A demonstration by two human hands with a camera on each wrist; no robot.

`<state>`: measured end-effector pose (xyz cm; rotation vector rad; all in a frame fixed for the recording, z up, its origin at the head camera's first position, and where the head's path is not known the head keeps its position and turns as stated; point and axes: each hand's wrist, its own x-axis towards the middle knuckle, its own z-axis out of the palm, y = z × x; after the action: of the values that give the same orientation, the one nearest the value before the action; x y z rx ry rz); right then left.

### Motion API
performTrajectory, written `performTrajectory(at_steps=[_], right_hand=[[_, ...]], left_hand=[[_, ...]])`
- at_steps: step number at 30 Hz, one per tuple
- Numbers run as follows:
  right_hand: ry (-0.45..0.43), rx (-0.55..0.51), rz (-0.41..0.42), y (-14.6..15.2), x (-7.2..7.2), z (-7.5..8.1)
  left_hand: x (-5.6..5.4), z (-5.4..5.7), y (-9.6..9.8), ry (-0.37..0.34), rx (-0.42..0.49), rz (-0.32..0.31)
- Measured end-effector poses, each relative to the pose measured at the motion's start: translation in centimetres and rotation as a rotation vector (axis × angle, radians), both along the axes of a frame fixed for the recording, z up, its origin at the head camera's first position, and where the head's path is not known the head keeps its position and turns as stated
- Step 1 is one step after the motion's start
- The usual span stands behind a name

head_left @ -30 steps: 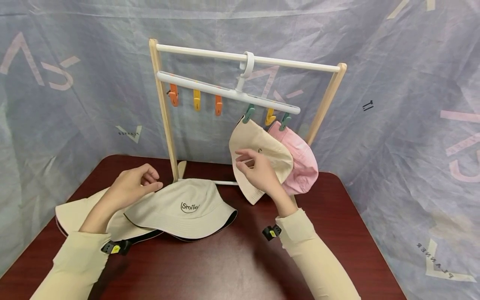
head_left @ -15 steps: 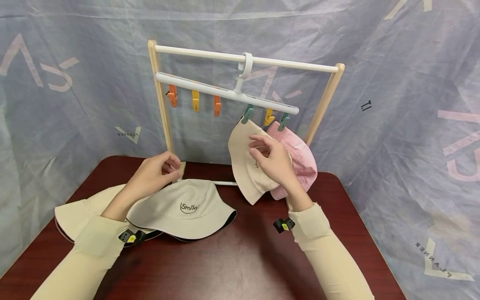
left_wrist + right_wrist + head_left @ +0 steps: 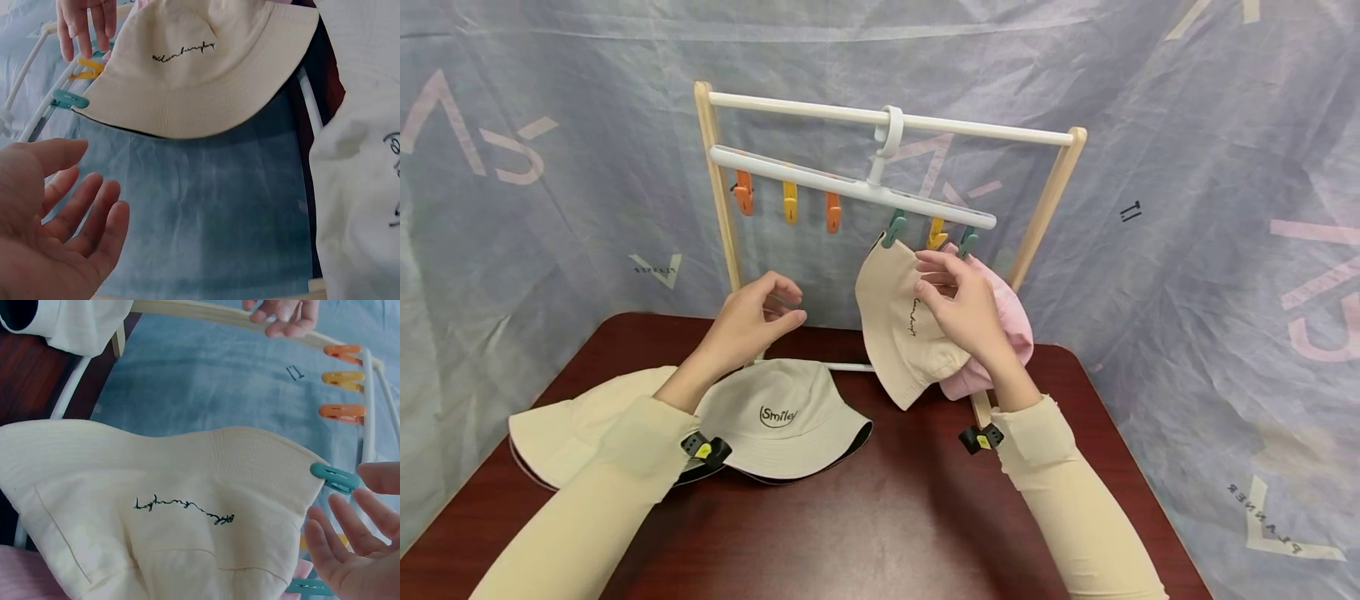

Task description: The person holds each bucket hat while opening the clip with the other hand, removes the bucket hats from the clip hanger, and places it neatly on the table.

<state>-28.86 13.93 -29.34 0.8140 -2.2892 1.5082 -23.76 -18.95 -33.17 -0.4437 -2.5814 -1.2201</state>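
Observation:
A cream bucket hat [image 3: 898, 321] with dark stitched lettering hangs by its brim from a green clip [image 3: 894, 229] on a white hanger [image 3: 850, 187]. Behind it a pink hat [image 3: 1011, 321] hangs from another green clip [image 3: 967, 240]. My right hand [image 3: 962, 304], fingers loosely bent and holding nothing, is in front of the two hats, just below the clips. In the right wrist view its fingertips come close to the cream hat's clip [image 3: 335, 477]. My left hand [image 3: 756, 317], relaxed with nothing in it, hovers above a pale "Smile" bucket hat [image 3: 782, 417] on the table.
Another cream hat [image 3: 572, 421] lies at the table's left, partly under my left sleeve. Orange and yellow clips [image 3: 790, 202] hang bare on the hanger's left half. A wooden rack [image 3: 1052, 208] with a white top rail carries the hanger. Grey cloth [image 3: 1187, 250] surrounds the dark red table [image 3: 880, 533].
My left hand has moved right and up, from over the hats on the table towards the rack. My right hand has risen and moved right, closer to the clips. The hats stay put.

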Motion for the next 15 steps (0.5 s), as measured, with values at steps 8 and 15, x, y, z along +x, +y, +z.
performTrajectory(at_steps=[8,15], right_hand=[[0.034,0.035,-0.047,0.4,-0.3,0.7],[0.042,0.038,-0.052,0.7,-0.6,0.9]], left_hand=[[-1.6,0.5,1.9,0.011,0.074,0.006],[-3.1,0.6,3.3,0.045,0.150,-0.007]])
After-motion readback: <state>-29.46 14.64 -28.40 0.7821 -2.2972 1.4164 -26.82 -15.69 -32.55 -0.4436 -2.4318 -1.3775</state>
